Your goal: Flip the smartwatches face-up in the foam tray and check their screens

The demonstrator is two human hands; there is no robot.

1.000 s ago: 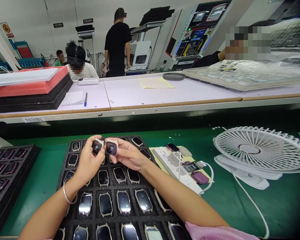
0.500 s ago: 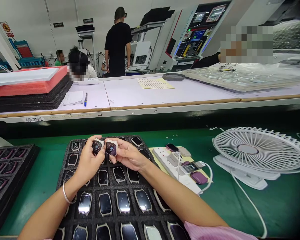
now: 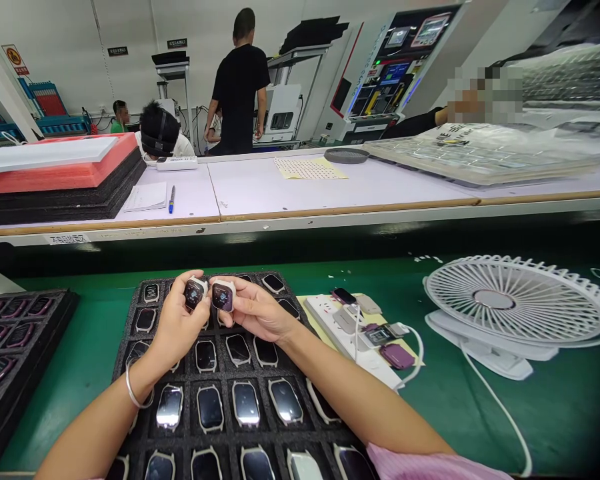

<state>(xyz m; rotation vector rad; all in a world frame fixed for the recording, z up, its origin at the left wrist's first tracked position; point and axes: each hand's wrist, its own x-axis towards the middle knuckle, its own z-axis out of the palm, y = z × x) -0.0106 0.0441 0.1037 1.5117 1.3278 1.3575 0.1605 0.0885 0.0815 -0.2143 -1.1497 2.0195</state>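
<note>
Two smartwatch bodies without straps, their screens lit, are held side by side above a black foam tray (image 3: 193, 369). My left hand (image 3: 173, 327) is closed around the left smartwatch (image 3: 195, 292), thumb and fingers at its edges. The right smartwatch (image 3: 223, 297) is pinched in my right hand (image 3: 263, 310), its screen also facing me. The two watches are nearly touching. Below, the tray's compartments hold several more watch bodies with dark screens, such as one silver-framed watch (image 3: 246, 403). My forearms hide part of the tray.
On the right lie a white power strip (image 3: 330, 317) with chargers and cables, and a white clip fan (image 3: 495, 300). Another foam tray (image 3: 55, 320) with purple-framed watches sits at left. Beyond runs a raised shelf (image 3: 250, 193); several people are behind it, one sleeved arm (image 3: 415, 125) reaching over packaging.
Both hands and the two watches stay almost still. Behind the shelf, the standing person in black has shifted slightly right, and the seated person's head has turned lower.
</note>
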